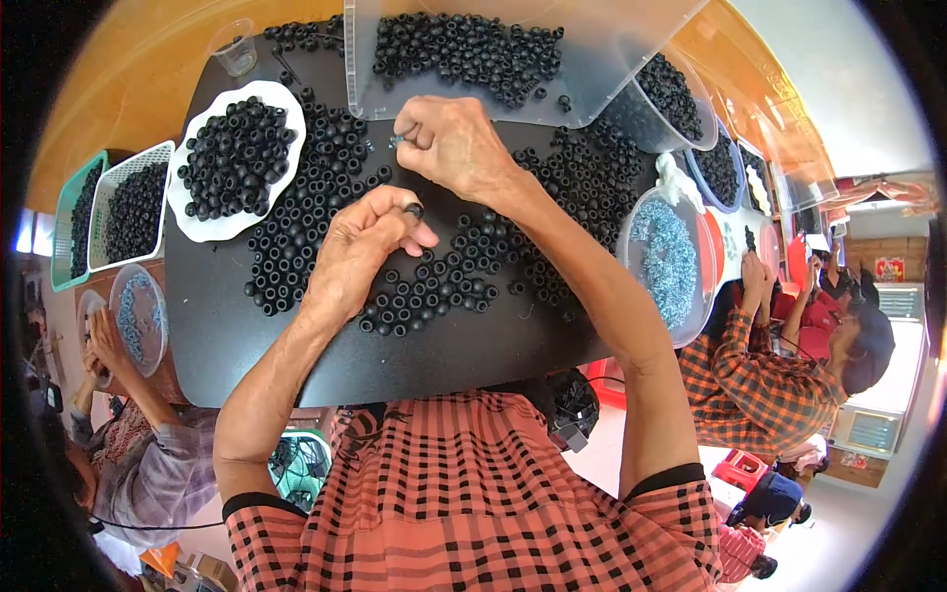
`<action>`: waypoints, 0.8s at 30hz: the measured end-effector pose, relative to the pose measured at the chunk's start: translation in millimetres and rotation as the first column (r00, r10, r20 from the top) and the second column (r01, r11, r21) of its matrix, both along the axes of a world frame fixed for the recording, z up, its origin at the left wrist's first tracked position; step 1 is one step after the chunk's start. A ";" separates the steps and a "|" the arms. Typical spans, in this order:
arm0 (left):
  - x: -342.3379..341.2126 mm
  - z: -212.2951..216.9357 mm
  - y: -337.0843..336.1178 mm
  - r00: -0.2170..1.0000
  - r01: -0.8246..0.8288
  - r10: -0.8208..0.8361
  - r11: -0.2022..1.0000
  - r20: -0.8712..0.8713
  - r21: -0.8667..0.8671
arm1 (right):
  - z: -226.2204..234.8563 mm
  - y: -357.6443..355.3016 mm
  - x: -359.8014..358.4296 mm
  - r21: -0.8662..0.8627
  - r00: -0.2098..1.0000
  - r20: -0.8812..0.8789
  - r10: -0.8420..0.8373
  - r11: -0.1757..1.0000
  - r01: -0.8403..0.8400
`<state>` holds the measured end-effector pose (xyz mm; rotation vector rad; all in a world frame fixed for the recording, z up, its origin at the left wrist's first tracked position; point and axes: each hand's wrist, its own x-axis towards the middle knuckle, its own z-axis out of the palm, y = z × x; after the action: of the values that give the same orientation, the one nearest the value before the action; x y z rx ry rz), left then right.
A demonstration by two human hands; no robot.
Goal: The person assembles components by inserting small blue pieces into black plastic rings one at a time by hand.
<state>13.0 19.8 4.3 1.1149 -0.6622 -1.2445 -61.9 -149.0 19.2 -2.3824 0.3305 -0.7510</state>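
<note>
My left hand [363,242] is above the dark table, with thumb and forefinger pinched on one black round bead-like piece [414,210]. Beyond it, my right hand [452,143] is curled with its fingertips together. Tiny pale-blue bits [394,142] show at those fingertips; whether they are gripped or lie behind is too small to make out. Loose black hollow pieces [429,291] are scattered under and around both hands, many with their round openings upward. A white scalloped plate [183,209] heaped with more of them stands left of my left hand.
A clear plastic bin [592,59] of black pieces is at the far side. On the right stand a clear tub [631,111] and a container of small blue pieces [663,266]. A small clear cup [235,51] and baskets [130,204] are left. Other people sit on both sides.
</note>
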 end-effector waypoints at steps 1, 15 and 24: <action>0.6 -0.9 0.6 1.000 -0.001 0.001 1.000 0.000 -0.011 | 4.5 2.1 -1.1 0.002 1.000 -0.001 0.000 1.000 0.000; -6.1 2.1 1.7 1.000 0.019 -0.020 1.000 -0.015 -0.016 | -6.1 -9.2 -3.8 -0.174 0.999 0.051 -0.017 0.984 0.026; 3.2 2.1 -0.8 1.000 -0.023 0.023 0.999 0.013 -0.024 | -4.8 -4.1 17.6 -0.386 0.955 -0.289 -0.064 0.921 -0.055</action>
<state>16.2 19.0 6.4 1.1090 -0.6706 -1.2075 -44.3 -153.2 14.3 -2.8850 0.3326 -0.4894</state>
